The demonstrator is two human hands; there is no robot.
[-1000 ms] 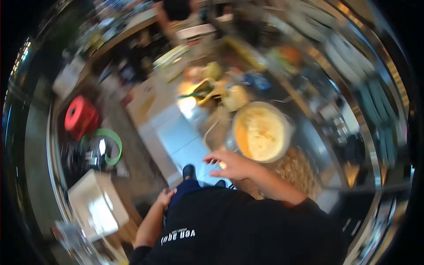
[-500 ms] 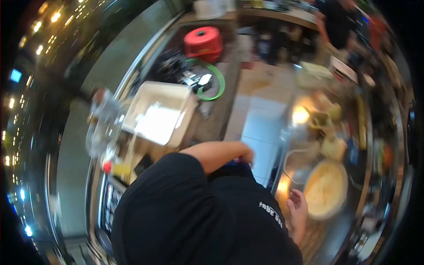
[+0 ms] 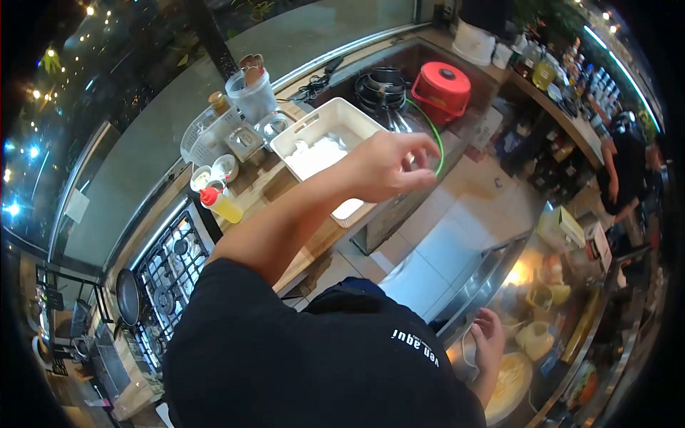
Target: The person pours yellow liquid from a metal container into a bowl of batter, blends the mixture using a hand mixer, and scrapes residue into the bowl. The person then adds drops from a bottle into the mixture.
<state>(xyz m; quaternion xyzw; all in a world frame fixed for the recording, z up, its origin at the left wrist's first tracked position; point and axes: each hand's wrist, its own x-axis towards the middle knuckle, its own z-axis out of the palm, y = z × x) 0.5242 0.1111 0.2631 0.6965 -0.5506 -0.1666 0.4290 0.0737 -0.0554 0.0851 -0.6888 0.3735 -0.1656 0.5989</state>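
Note:
My left hand (image 3: 399, 165) is raised over the right part of a cream plastic bin (image 3: 289, 146) with white, brightly lit contents. Its fingers are curved and apart, with nothing visible in them. Lower right, my right hand (image 3: 489, 335) hangs beside the metal counter with loosely bent, parted fingers, also holding nothing visible. Just below it, partly behind the forearm, is a large round bowl (image 3: 515, 385) of yellowish food. A red lidded pot (image 3: 442, 89) and a green hose (image 3: 441, 143) lie beyond my left hand, near stacked dark pans (image 3: 382, 87).
A gas stove (image 3: 168, 274) with a black pan (image 3: 128, 296) stands at left. Near it are a yellow squeeze bottle (image 3: 222, 205) and a clear utensil container (image 3: 251, 94). Tiled floor (image 3: 446, 246) separates the counters. Another person (image 3: 626, 167) stands at far right.
The view has swung left, bringing the stove and bin into fuller sight. My left hand has risen from near my waist to over the bin. My right hand stays near the bowl.

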